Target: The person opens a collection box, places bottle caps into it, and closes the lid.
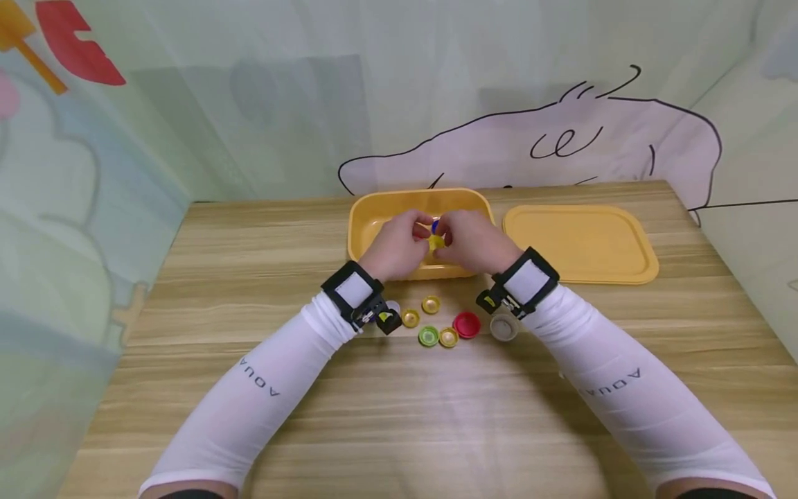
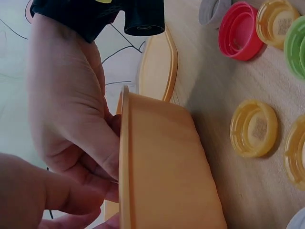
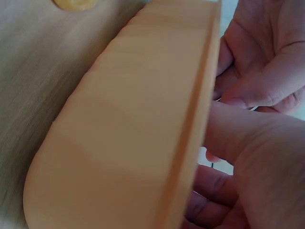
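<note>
Both hands reach into an orange plastic box (image 1: 358,232) standing near the back of the table. My left hand (image 1: 399,244) comes in from the left, fingers bent, with a red piece (image 1: 420,233) beside its fingertips; I cannot tell whether it grips that piece. Opposite it, my right hand (image 1: 472,239) holds a small yellow piece (image 1: 436,242) between thumb and fingers. A blue piece (image 1: 435,226) shows between the hands. In the left wrist view, the box's side wall (image 2: 164,157) hides the right fingertips. The right wrist view shows both thumbs close together over the rim.
Several round bottle caps lie in front of the box: yellow (image 1: 431,305), green (image 1: 429,336), red (image 1: 466,325) and grey (image 1: 503,327). A flat orange lid (image 1: 580,242) rests on the wooden table right of the box. A printed curtain (image 1: 280,125) hangs behind.
</note>
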A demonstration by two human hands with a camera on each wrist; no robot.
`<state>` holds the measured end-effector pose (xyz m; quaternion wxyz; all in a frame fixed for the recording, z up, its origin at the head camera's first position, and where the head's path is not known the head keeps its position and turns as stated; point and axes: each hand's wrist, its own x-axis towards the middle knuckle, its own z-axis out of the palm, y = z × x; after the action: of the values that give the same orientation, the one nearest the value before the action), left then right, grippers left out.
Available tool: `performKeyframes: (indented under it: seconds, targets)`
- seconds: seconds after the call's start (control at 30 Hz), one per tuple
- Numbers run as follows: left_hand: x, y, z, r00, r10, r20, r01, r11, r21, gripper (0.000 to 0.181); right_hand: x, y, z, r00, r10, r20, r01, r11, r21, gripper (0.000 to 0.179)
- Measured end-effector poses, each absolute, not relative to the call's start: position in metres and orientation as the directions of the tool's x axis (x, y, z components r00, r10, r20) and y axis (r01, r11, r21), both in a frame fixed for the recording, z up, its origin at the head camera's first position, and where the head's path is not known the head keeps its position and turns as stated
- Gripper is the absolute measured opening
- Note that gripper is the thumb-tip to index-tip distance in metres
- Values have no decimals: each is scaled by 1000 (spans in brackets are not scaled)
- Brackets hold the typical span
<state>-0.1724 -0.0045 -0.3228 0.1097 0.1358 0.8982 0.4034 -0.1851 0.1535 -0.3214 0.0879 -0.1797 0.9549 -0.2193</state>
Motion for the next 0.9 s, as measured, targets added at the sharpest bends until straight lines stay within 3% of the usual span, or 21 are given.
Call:
performKeyframes:
  seconds: [0.37,0.6,0.73,0.9]
  targets:
    - [-177,-5,-325,-943,306,-133,131,706,696,35,-189,152,-320,-914,-371,-164,-273,862,-428,42]
    - [-168,-8,-317,-953,302,6,220,681,698,38,-175,161,-308,-916,-395,-70,-329,840,-431,34]
    - [-155,-7,-309,-927,359,104,328,646,689,40,-160,169,-299,-911,-412,-22,-368,834,-411,33]
    - [-136,-1,-302,-898,419,134,396,636,663,44,-142,181,-293,-904,-427,28,-402,824,-399,34]
